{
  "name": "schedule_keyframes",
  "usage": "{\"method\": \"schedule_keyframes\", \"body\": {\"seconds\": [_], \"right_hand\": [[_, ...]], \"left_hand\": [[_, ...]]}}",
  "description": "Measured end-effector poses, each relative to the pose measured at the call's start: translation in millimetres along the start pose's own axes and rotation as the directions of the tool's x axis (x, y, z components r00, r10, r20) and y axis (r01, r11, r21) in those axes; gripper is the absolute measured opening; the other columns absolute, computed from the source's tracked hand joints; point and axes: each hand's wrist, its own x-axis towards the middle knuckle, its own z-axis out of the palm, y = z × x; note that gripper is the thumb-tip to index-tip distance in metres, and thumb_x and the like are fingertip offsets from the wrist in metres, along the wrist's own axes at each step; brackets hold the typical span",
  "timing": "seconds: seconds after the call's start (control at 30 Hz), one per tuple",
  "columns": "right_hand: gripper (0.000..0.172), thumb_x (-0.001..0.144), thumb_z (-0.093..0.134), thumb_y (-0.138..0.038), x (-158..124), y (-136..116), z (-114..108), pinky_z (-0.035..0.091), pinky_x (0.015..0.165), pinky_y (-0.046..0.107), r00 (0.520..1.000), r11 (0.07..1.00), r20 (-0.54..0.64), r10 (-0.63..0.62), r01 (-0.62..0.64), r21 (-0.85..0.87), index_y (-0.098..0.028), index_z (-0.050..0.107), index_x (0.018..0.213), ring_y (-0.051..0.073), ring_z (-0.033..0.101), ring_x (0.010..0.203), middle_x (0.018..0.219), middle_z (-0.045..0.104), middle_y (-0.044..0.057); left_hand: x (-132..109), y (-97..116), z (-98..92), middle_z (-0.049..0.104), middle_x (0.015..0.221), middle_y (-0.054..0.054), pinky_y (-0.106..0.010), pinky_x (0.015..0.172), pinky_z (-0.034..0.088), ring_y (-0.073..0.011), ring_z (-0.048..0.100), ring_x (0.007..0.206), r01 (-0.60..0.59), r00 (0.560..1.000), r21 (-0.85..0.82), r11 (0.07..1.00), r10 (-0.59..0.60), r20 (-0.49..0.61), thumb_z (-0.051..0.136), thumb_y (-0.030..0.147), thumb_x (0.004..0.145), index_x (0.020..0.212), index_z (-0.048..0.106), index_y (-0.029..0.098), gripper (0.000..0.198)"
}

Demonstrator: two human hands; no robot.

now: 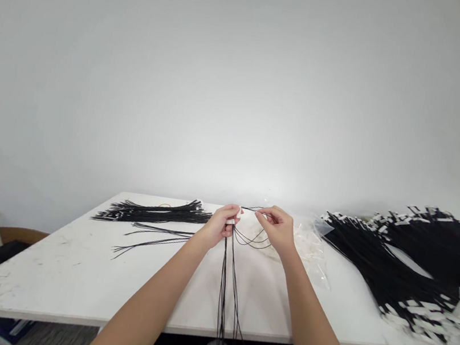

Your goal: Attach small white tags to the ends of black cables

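My left hand (221, 226) is closed around a small white connector (231, 220) with several thin black wires attached. These black wires (226, 287) hang down past the table's front edge toward my lap. To the right, my right hand (277, 227) pinches thin black wire ends between thumb and fingers. A few wires loop in the gap between both hands. Beyond my left wrist lies a bundle of black wires (155, 213), and a few loose black wires (154, 242) lie nearer to me.
Large piles of black wires with white ends (371, 268) cover the right side of the white table (67, 281). A clear plastic bag (309, 248) holding small pale pieces lies behind my right hand. A plain wall (243, 82) stands behind the table.
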Motion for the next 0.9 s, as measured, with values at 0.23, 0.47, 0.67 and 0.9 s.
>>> {"method": "schedule_keyframes", "body": {"seconds": [0.23, 0.47, 0.67, 0.9], "right_hand": [[0.008, 0.072, 0.062, -0.027, 0.1, 1.6, -0.2, 0.033, 0.050, 0.023, 0.998, 0.999, 0.033, -0.052, 0.052, -0.001, -0.019, 0.064, 0.072, 0.008, 0.037, 0.053, 0.059, 0.040, -0.003], [0.008, 0.076, 0.059, -0.026, -0.3, 2.4, -0.6, 0.033, 0.050, 0.023, 0.986, 0.984, 0.063, -0.153, 0.158, -0.085, -0.019, 0.063, 0.074, 0.008, 0.038, 0.053, 0.059, 0.040, -0.003], [0.010, 0.079, 0.056, -0.026, -2.9, -0.3, -0.6, 0.037, 0.050, 0.023, 0.967, 0.939, 0.060, -0.248, 0.255, -0.230, -0.021, 0.064, 0.080, 0.008, 0.044, 0.054, 0.066, 0.052, 0.000], [0.012, 0.081, 0.055, -0.027, -5.6, 0.6, 3.0, 0.043, 0.056, 0.024, 0.940, 0.889, 0.056, -0.337, 0.337, -0.310, -0.024, 0.067, 0.085, 0.010, 0.053, 0.061, 0.078, 0.063, 0.003]], "left_hand": [[-1.2, 1.5, 2.3, 0.042, 0.059, 0.005, -0.014, 0.033, 0.010, -0.0005, 0.027, 0.035, 0.009, 1.000, 0.011, 1.000, -0.009, -0.006, 0.060, 0.035, 0.069, 0.081, 0.052, 0.018, 0.023], [-0.2, -0.3, 1.6, 0.042, 0.061, 0.005, -0.014, 0.033, 0.010, -0.0004, 0.028, 0.036, 0.004, 1.000, 0.029, 1.000, -0.005, 0.009, 0.058, 0.038, 0.071, 0.081, 0.051, 0.018, 0.023], [-1.9, -1.0, 2.3, 0.045, 0.068, 0.004, -0.014, 0.032, 0.010, 0.0007, 0.029, 0.035, -0.021, 1.000, 0.047, 0.999, 0.020, 0.020, 0.059, 0.038, 0.071, 0.080, 0.051, 0.018, 0.024], [-2.6, -2.3, 4.6, 0.053, 0.080, 0.001, -0.015, 0.033, 0.009, 0.0024, 0.028, 0.032, -0.028, 0.999, 0.088, 0.996, 0.026, 0.023, 0.060, 0.041, 0.071, 0.078, 0.050, 0.017, 0.028]]}}
